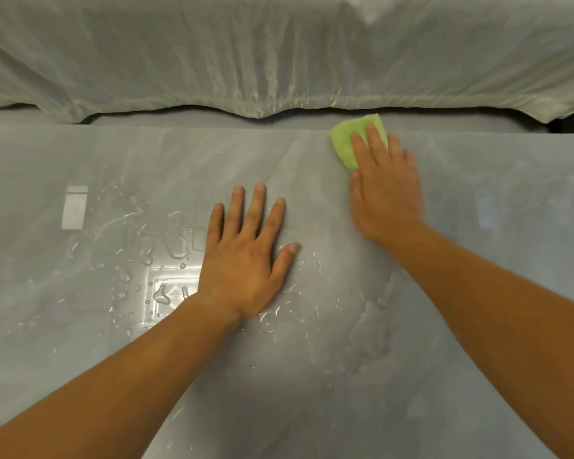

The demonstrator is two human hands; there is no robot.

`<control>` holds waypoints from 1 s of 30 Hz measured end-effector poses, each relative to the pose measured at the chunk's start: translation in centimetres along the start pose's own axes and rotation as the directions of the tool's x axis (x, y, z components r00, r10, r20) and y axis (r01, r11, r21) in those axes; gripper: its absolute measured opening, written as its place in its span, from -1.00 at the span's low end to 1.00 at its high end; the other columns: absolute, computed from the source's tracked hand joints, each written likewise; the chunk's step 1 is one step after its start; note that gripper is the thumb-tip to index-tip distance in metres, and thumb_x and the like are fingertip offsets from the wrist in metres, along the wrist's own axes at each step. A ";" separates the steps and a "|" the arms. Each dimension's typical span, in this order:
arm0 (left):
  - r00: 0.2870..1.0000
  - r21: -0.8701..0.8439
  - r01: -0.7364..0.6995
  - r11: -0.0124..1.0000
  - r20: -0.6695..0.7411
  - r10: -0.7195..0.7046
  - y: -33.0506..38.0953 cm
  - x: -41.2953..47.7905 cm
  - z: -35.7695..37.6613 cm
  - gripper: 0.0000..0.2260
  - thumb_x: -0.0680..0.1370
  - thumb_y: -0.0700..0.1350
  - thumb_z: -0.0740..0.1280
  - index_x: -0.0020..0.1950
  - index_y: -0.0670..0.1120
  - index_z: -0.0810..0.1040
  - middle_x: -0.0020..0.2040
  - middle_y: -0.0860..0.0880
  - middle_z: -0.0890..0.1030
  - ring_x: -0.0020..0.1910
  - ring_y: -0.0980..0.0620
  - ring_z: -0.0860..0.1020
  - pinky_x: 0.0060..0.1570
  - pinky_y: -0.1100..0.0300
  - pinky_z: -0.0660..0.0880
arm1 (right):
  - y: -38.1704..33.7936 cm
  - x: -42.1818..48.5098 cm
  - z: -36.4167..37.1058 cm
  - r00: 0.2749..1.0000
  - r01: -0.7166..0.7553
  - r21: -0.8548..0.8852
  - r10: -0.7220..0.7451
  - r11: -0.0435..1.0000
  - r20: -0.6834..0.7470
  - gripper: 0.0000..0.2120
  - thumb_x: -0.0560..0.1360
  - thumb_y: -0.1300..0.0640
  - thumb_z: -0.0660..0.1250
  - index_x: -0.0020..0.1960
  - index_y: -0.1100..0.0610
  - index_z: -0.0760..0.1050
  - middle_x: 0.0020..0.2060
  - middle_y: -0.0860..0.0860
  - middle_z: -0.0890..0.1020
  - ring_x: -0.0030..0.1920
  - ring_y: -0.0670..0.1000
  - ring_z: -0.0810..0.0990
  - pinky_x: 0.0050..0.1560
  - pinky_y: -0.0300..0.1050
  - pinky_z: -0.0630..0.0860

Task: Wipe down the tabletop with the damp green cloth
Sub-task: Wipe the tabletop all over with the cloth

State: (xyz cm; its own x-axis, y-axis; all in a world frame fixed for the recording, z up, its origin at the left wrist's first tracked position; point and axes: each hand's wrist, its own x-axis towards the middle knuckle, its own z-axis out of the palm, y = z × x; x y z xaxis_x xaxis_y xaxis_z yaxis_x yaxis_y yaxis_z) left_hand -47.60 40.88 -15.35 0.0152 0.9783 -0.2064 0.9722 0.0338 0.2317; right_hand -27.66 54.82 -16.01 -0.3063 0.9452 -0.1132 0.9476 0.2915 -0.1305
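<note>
Head view, looking down: both forearms bare, reaching fwd over the tabletop (461, 293). Right hand (383, 190) lies palm-down w/ fingers straight and slightly fanned, pressing flat on the green cloth (347, 144); no curl, no pinch, thumb alongside on the near-left edge of the cloth. Cloth sits at the far edge of the top, right of centre, mostly peeking out beyond and left of the fingertips, rest hidden under the palm. Left hand (246, 256) is flat on the bare surface near centre, fingers spread wide, thumb out to the right, holding nothing; well apart from the cloth.

Top is pale grey, smooth, glossy, w/ faint marble-like streaks and a rounded far-right corner. Water drops and puddles (176, 250) sit left of and around the left hand, more beads nearer the wrist; a smeared, duller wet film shows btwn the two arms. Bright rectangular light reflections (75, 207) on the left half.

Behind the table, a wrinkled off-white translucent sheet (246, 54) drapes over smth bulky; its hem hangs just past the far edge, dark gap under it.

Cloth looks soft, fine-textured, light lime green, folded to a small pad.
</note>
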 end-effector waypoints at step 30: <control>1.000 -0.105 0.006 0.994 -0.016 -0.008 0.2 -8.0 0.2 -0.40 0.63 0.23 0.02 0.58 -0.08 0.17 0.62 -0.20 0.05 0.61 -0.14 -0.08 0.54 -0.12 -0.10 | -2.7 -13.9 1.6 0.957 0.289 0.014 -0.290 0.957 0.027 -0.46 0.62 0.04 0.02 0.59 0.02 0.15 0.61 0.02 0.13 0.59 0.23 0.10 0.54 0.22 0.09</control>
State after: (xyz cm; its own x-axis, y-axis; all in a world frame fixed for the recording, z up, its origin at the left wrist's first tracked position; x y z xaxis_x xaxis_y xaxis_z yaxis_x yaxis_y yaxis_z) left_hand -47.45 33.00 -13.88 0.0036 0.9812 -0.1927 0.9425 0.0611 0.3286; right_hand -26.13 40.65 -15.65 -0.5700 0.8158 -0.0973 0.8171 0.5505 -0.1712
